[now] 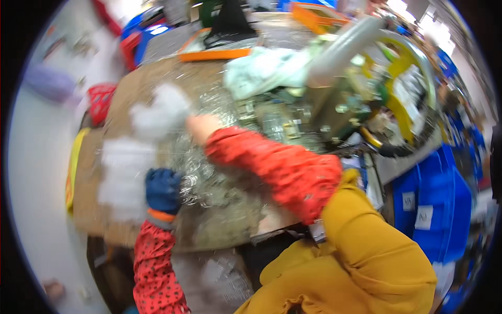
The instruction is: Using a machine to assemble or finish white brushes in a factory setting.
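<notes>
My left hand (163,191), in a dark blue glove with an orange cuff, is closed at the right edge of a stack of white translucent sheets or bags (125,167). What it grips, if anything, is hidden. My bare right hand (204,129) reaches across the table to the left and meets the edge of a blurred white translucent piece (161,111). Motion smears its fingers, so their grip does not show. Shiny loose metal rings or wire pieces (197,188) lie in a heap between my hands.
The brown worktable (123,99) carries a pale green cloth (266,70) and an orange-edged tray (214,54). A machine with a yellow-spoked wheel (402,89) stands at the right, above blue bins (434,204). A red basket (101,102) is beyond the left edge.
</notes>
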Motion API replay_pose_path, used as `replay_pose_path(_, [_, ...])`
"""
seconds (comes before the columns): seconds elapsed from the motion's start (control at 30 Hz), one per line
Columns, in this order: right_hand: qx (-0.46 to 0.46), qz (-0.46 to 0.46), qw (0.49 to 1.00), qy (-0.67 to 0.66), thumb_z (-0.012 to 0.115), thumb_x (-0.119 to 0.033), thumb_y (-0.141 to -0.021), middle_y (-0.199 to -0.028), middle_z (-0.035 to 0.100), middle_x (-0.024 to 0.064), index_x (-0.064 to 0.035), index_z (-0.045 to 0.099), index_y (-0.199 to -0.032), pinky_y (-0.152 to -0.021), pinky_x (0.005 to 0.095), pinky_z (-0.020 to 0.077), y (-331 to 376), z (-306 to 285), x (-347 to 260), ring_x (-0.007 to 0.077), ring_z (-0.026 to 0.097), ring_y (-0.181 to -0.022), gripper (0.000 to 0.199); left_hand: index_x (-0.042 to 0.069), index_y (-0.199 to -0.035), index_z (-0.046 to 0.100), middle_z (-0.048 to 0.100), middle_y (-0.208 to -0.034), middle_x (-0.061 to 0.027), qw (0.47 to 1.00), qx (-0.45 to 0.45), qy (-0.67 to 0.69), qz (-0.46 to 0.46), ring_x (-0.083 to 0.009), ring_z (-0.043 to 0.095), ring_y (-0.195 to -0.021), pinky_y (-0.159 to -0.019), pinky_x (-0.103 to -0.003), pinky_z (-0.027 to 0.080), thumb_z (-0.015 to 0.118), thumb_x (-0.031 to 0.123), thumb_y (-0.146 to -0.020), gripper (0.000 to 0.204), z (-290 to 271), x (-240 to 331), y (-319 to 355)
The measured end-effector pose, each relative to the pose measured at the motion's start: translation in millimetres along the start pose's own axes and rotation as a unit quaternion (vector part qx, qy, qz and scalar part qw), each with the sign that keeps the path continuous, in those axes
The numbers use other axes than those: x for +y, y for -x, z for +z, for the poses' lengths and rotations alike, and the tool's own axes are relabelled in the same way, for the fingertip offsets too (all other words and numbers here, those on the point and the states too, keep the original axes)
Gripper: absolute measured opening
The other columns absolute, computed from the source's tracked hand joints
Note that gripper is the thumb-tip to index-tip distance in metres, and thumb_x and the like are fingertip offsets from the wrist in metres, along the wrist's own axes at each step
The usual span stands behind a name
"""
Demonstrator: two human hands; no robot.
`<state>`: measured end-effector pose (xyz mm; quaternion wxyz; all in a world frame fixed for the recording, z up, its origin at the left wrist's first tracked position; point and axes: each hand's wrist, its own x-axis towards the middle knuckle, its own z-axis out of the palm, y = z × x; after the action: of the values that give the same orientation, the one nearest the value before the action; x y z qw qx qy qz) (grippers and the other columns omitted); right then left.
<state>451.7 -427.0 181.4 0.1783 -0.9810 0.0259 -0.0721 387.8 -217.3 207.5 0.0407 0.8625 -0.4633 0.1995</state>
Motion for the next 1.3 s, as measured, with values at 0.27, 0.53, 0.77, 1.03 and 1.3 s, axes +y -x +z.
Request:
replay_pose_path(0.27, [0.045, -0.063, 0.983, 0.167, 0.051, -0.019, -0.078, -0.098, 0.057, 0.0130, -0.0019, 0.056, -0.099, -0.079, 0.0417, 0.0389, 44.7, -38.6, 8.2, 0.0273, 0.051, -0.096, 0.028, 0.014, -0.073, 0.057, 0.055, -0.084, -0.0051, 1.000, 0.015, 0.004, 0.004, -0.0253, 0.051, -0.091, -0.089, -0.046, 0.035, 0.053, 0.020, -0.074, 0.007, 27.9, 18.1, 43.0])
replay_pose_path(0.53, [-0.089, -0.232, 0.965, 0.078, 0.053, -0.017, -0.076, -0.073, 0.060, 0.0160, -0.0034, 0.053, -0.086, -0.076, 0.0415, 0.0430, 76.9, 9.0, -52.5, 0.0335, 0.058, -0.071, 0.016, 0.014, -0.077, 0.058, 0.058, -0.084, -0.0036, 0.998, 0.053, -0.013, 0.037, -0.0238, 0.052, -0.092, -0.089, -0.047, 0.037, 0.053, 0.018, -0.076, 0.006, 23.9, 17.1, 52.3])
replay_pose_path(0.77, [-0.017, 0.092, 0.994, 0.062, 0.054, -0.039, -0.081, -0.083, 0.062, 0.0177, 0.0003, 0.051, -0.099, -0.069, 0.0452, 0.0471, 47.9, -49.7, 8.9, 0.0361, 0.060, -0.080, 0.043, 0.002, -0.116, 0.046, 0.054, -0.104, -0.0157, 0.312, 0.070, 0.931, -0.173, -0.0237, 0.055, -0.087, -0.079, -0.036, 0.045, 0.041, 0.032, -0.089, 0.040, -89.9, -17.2, 36.7])
replay_pose_path(1.03, [-0.012, -0.267, 0.900, -0.344, 0.048, -0.032, -0.087, -0.131, 0.032, 0.0243, 0.0006, 0.027, -0.130, -0.103, 0.0399, 0.0233, 146.9, -85.5, -40.2, 0.0345, 0.028, -0.124, 0.057, 0.000, -0.095, 0.056, 0.060, -0.089, -0.0081, 0.791, 0.032, 0.597, -0.127, -0.0154, 0.055, -0.084, -0.080, -0.030, 0.044, 0.061, 0.014, -0.080, 0.021, -146.1, 35.5, -15.9])
replay_pose_path(1.3, [0.221, -0.407, 0.833, -0.302, 0.044, -0.036, -0.087, -0.127, 0.035, 0.0235, 0.0029, 0.031, -0.127, -0.095, 0.0389, 0.0320, 144.2, -215.1, -79.4, 0.0365, 0.037, -0.116, 0.057, 0.003, -0.092, 0.061, 0.061, -0.084, -0.0047, 0.804, 0.007, 0.591, -0.068, -0.0131, 0.055, -0.079, -0.070, -0.027, 0.045, 0.064, 0.017, -0.076, 0.021, -145.6, 48.7, -27.7])
